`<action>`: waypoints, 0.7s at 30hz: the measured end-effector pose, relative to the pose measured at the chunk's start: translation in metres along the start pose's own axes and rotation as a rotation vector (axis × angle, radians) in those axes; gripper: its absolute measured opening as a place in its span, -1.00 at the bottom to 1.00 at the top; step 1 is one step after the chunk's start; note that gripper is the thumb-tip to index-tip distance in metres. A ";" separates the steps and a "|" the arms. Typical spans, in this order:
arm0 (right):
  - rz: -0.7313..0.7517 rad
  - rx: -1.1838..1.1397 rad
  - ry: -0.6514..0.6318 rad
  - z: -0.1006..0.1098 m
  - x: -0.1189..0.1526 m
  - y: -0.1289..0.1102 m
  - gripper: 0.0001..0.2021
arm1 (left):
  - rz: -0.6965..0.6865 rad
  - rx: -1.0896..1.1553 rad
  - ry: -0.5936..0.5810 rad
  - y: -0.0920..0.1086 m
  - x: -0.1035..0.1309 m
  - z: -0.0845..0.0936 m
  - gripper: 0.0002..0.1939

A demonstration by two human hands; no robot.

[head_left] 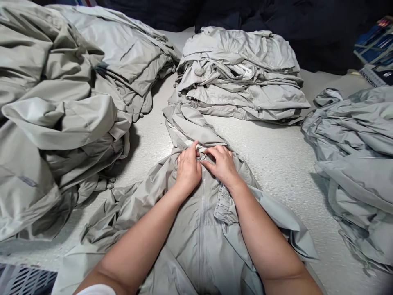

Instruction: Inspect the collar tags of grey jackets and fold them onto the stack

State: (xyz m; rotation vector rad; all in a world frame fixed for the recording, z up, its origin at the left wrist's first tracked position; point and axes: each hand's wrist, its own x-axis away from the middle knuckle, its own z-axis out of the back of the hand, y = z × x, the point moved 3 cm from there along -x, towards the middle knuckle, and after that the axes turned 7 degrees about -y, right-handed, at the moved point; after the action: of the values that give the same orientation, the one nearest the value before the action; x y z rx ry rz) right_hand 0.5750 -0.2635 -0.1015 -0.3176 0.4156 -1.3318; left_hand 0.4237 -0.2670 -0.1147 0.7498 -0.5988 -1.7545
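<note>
Jacket (184, 233) on table (150, 143), front up. Step in hand, prob.: fingering zip (203, 200) top. L hand (188, 170) curled on cloth; R hand (226, 166) thumb + index nearly pinched, contents unclear. Any zip pull needs cloth taut.

Slotted basket (27, 281) lower left, dark fabric (264, 15) at back.

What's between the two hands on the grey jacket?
In the head view, between the left hand and the right hand lies the top of the jacket's zipper, with what looks like its pull by the fingertips.
</note>
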 end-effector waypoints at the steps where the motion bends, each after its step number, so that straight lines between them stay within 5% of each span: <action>1: 0.003 0.010 -0.002 0.000 0.000 -0.001 -0.76 | 0.000 0.004 0.003 0.000 0.000 0.000 -0.20; 21: 0.021 0.150 -0.094 -0.001 -0.003 -0.012 -0.88 | 0.017 0.008 -0.018 0.000 -0.001 -0.001 -0.16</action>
State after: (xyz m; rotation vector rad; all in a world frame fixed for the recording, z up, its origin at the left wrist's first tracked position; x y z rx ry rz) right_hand 0.5631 -0.2628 -0.0967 -0.2493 0.2380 -1.3135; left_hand 0.4249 -0.2666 -0.1149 0.7331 -0.6230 -1.7461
